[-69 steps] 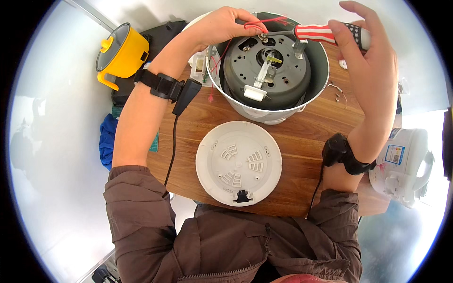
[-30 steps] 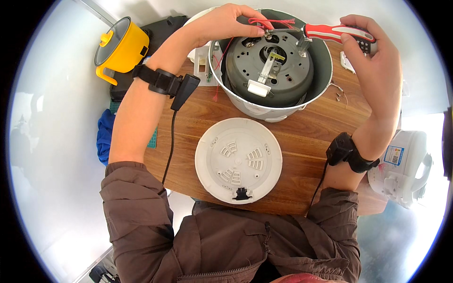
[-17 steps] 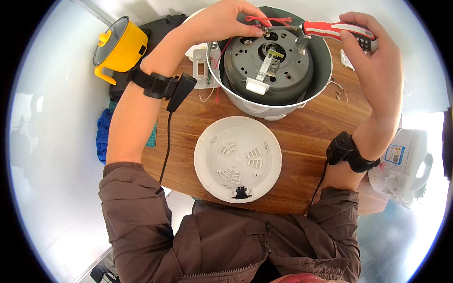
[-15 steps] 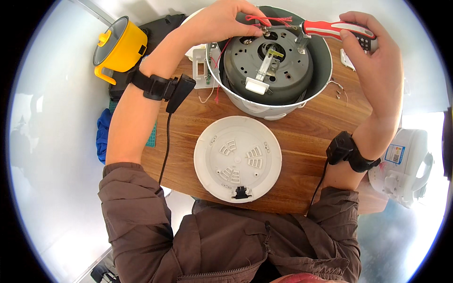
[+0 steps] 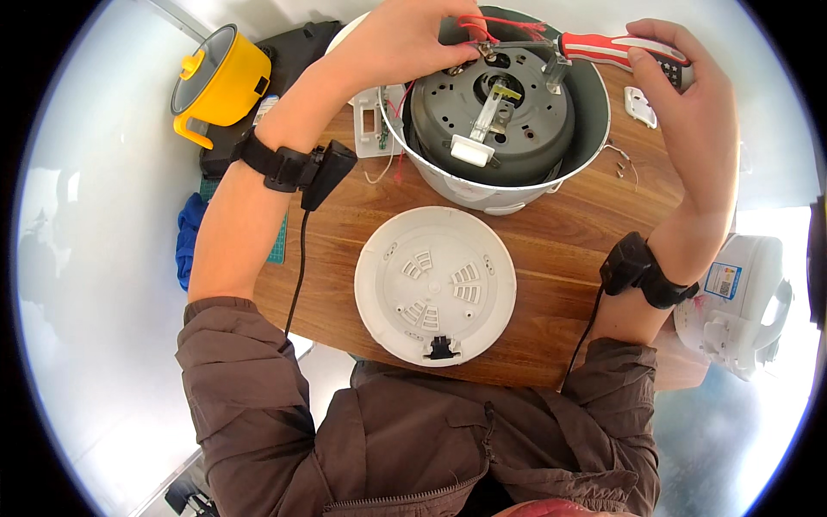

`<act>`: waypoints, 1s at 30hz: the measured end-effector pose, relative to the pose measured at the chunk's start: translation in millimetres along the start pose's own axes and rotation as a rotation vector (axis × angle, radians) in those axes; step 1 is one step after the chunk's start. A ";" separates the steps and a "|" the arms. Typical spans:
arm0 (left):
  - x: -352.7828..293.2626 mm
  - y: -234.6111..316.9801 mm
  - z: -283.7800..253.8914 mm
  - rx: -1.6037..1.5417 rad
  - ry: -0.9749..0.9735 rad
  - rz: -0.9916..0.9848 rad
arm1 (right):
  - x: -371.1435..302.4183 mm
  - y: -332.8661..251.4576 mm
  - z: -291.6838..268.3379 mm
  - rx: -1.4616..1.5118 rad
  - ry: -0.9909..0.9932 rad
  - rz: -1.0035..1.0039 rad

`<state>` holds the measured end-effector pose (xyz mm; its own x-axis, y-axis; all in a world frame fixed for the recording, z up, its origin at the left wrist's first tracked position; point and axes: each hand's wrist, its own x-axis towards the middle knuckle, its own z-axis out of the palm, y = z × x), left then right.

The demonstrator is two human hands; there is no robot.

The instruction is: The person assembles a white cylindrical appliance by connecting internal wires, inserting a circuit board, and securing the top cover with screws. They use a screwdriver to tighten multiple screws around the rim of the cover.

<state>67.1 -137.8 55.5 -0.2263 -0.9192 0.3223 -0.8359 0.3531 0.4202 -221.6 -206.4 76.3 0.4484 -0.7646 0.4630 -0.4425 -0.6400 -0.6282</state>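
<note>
A round grey metal heating base (image 5: 435, 129) sits in the upturned white appliance housing (image 5: 474, 196), with a white-tipped bracket (image 5: 472, 151) across its middle. My left hand (image 5: 413, 43) reaches over the far left rim. Its thumb and fingers pinch a red wire (image 5: 508, 23) beside a small metal fitting on the base. In my right hand (image 5: 689, 95), above the right rim, is a screwdriver (image 5: 594, 48) with a red and white handle. The shaft lies nearly level, pointing left to the fitting at my left fingertips. Exactly where its tip touches is hard to see.
A round white vented cover (image 5: 435, 289) lies on the wooden table (image 5: 551, 302) nearest me. Left of the housing is a white panel (image 5: 372, 125) with wires; screws and a small white part (image 5: 640, 107) lie right. A yellow pot (image 5: 222, 77) stands far left, a white appliance (image 5: 745, 302) right.
The screwdriver and my right hand have shifted slightly, and more of the shaft shows beside my left fingertips. Both hands keep their grips. The whole view has moved a little.
</note>
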 end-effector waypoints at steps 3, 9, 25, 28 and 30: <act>0.4 2.1 0.8 0.019 0.009 0.013 | -0.1 0.7 -0.8 -0.004 0.002 0.012; 5.0 8.3 3.5 0.057 0.031 -0.015 | -1.5 -1.4 -1.0 0.018 -0.010 0.071; 9.3 6.4 5.5 0.213 0.070 0.147 | 3.3 11.9 -4.9 0.135 -0.033 0.076; 10.3 4.7 4.4 0.179 0.066 0.197 | 4.0 17.3 -7.2 0.192 -0.008 0.087; 10.0 2.6 1.8 0.096 0.062 0.196 | 5.2 20.2 -9.3 0.208 0.009 0.086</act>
<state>61.8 -146.3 58.3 -0.3603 -0.8211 0.4426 -0.8235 0.5029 0.2627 -235.5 -224.0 71.8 0.4091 -0.8166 0.4073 -0.3084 -0.5438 -0.7805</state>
